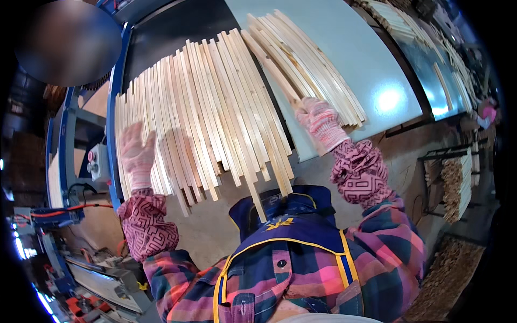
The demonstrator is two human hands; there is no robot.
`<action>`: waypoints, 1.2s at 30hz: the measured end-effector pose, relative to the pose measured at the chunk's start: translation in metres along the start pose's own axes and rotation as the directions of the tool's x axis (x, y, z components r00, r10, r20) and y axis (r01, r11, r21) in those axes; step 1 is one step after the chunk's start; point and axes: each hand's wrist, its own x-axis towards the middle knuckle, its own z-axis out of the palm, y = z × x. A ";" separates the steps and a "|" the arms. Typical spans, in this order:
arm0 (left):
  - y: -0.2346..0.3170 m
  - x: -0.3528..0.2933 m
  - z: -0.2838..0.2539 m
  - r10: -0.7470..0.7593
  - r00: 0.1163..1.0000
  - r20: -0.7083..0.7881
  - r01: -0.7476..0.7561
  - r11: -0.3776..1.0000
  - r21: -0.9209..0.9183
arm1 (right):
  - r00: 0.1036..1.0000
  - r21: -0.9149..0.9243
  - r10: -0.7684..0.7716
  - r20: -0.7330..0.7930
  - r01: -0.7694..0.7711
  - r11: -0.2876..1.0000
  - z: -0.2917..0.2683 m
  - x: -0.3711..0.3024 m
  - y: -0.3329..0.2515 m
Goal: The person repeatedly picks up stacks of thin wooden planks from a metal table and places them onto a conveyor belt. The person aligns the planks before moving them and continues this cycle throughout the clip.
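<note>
Long pale wooden strips point(199, 107) lie side by side in a broad row on a dark surface, their near ends uneven. Over the row's left edge is my left hand point(138, 148) in a pinkish knit glove, open with fingers apart. I cannot tell whether it touches the strips. My right hand point(319, 119), gloved alike, closes on a wooden strip point(272, 67) at the left side of a smaller bunch. The rest of that bunch of wooden strips point(312, 59) lies on a pale, shiny table point(371, 70). The fingertips of my right hand are partly hidden.
A blue metal frame point(114, 107) with a grey button box point(97, 161) borders the left. More strips point(401, 24) lie on another table at the upper right. Stacked wood point(456, 183) stands on a rack at the right, and a wood pile point(444, 277) lies lower.
</note>
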 end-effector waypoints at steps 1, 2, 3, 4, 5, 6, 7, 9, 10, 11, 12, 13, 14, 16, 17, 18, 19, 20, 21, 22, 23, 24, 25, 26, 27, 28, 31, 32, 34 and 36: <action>-0.016 0.004 -0.007 -0.190 0.978 0.085 0.181 0.978 0.106 | 1.000 -0.066 -0.010 -0.022 0.009 0.998 -0.004 -0.002 0.004; -0.034 0.008 -0.015 -0.303 0.950 0.077 0.283 0.938 0.201 | 0.999 -0.136 -0.027 -0.041 0.021 0.990 -0.007 -0.003 0.008; -0.057 0.009 -0.023 -0.385 0.922 0.050 0.356 0.889 0.286 | 1.000 -0.227 -0.003 -0.006 0.002 0.974 -0.007 -0.006 0.010; -0.082 0.012 -0.032 -0.394 0.919 -0.031 0.378 0.854 0.357 | 0.997 -0.216 -0.043 -0.068 0.027 0.976 -0.006 -0.009 0.011; -0.104 0.014 -0.035 -0.463 0.886 -0.025 0.427 0.793 0.434 | 0.996 -0.227 -0.039 -0.078 0.020 0.974 -0.005 -0.011 0.011; -0.123 0.016 -0.033 -0.535 0.845 -0.018 0.467 0.719 0.515 | 0.998 -0.246 -0.005 -0.057 -0.009 0.969 -0.004 -0.014 0.011; -0.142 0.016 -0.032 -0.565 0.815 0.131 0.405 0.716 0.569 | 0.999 -0.280 0.045 -0.009 -0.045 0.959 -0.004 -0.016 0.012; -0.166 0.014 -0.021 -0.584 0.735 0.343 0.334 0.753 0.567 | 0.998 -0.273 0.006 -0.062 -0.022 0.962 -0.005 -0.020 0.013; -0.173 0.010 -0.015 -0.578 0.751 0.319 0.326 0.745 0.581 | 0.994 -0.270 -0.028 -0.109 -0.003 0.963 -0.006 -0.021 0.015; -0.179 0.009 -0.009 -0.563 0.774 0.290 0.328 0.748 0.578 | 0.982 -0.243 -0.066 -0.174 0.022 0.970 -0.009 -0.023 0.019; -0.183 0.005 -0.003 -0.571 0.763 0.302 0.321 0.741 0.590 | 0.964 -0.188 -0.108 -0.245 0.062 0.980 -0.010 -0.024 0.024; -0.187 0.002 -0.002 -0.568 0.791 0.226 0.410 0.767 0.493 | 0.915 -0.146 -0.175 -0.364 0.129 0.981 -0.012 -0.027 0.032; -0.190 -0.002 0.000 -0.599 0.795 0.094 0.468 0.704 0.534 | 0.857 -0.095 -0.231 -0.460 0.211 0.973 -0.012 -0.028 0.041; -0.197 -0.004 -0.003 -0.587 0.804 -0.096 0.535 0.644 0.547 | 0.805 -0.197 -0.239 -0.543 0.155 0.968 -0.013 -0.025 0.064; -0.201 -0.005 -0.007 -0.607 0.791 0.083 0.515 0.732 0.446 | 0.774 -0.238 -0.239 -0.586 0.118 0.964 -0.013 -0.025 0.078; -0.203 -0.003 -0.009 -0.592 0.799 0.105 0.483 0.736 0.475 | 0.789 -0.161 -0.117 -0.604 0.023 0.987 -0.012 -0.022 0.094; -0.205 -0.002 -0.014 -0.589 0.794 0.153 0.478 0.759 0.443 | 0.782 -0.080 0.002 -0.623 -0.067 0.995 -0.013 -0.016 0.110; -0.205 0.000 -0.018 -0.624 0.758 0.192 0.490 0.738 0.464 | 0.770 0.011 0.142 -0.622 -0.173 0.985 -0.010 -0.016 0.125; -0.202 0.000 -0.023 -0.668 0.714 0.208 0.523 0.707 0.476 | 0.762 0.084 0.222 -0.608 -0.217 0.973 -0.007 -0.017 0.141; -0.196 0.002 -0.027 -0.651 0.723 0.233 0.529 0.738 0.420 | 0.741 0.170 0.317 -0.592 -0.270 0.948 -0.004 -0.017 0.155; -0.186 0.002 -0.033 -0.675 0.704 0.221 0.536 0.709 0.458 | 0.696 0.254 0.377 -0.611 -0.279 0.926 -0.001 -0.019 0.168; -0.173 0.005 -0.035 -0.678 0.692 0.247 0.530 0.710 0.463 | 0.700 0.285 0.402 -0.590 -0.285 0.915 0.005 -0.024 0.178; -0.157 0.008 -0.041 -0.711 0.657 0.250 0.533 0.673 0.513 | 0.691 0.304 0.395 -0.606 -0.257 0.917 0.010 -0.031 0.186; -0.137 0.007 -0.048 -0.789 0.567 0.237 0.545 0.575 0.611 | 0.681 0.350 0.451 -0.576 -0.293 0.890 0.013 -0.039 0.195; -0.115 0.016 -0.043 -0.800 0.556 0.226 0.531 0.551 0.644 | 0.675 0.349 0.386 -0.629 -0.198 0.916 0.016 -0.045 0.200; -0.093 0.025 -0.042 -0.824 0.538 0.176 0.523 0.490 0.697 | 0.698 0.417 0.436 -0.568 -0.213 0.884 0.018 -0.050 0.204; -0.017 0.060 -0.024 -0.722 0.684 0.102 0.561 0.610 0.560 | 0.708 0.363 0.270 -0.653 -0.020 0.932 0.016 -0.062 0.211; 0.012 0.071 -0.018 -0.678 0.726 0.115 0.538 0.664 0.519 | 0.744 0.361 0.228 -0.628 0.019 0.932 0.014 -0.067 0.215; 0.075 0.093 -0.001 -0.541 0.839 0.050 0.439 0.730 0.524 | 0.719 0.293 0.060 -0.693 0.204 0.934 0.014 -0.076 0.230; 0.153 0.120 0.005 -0.454 0.889 0.061 0.388 0.818 0.425 | 0.786 0.486 0.144 -0.602 0.217 0.846 0.018 -0.094 0.262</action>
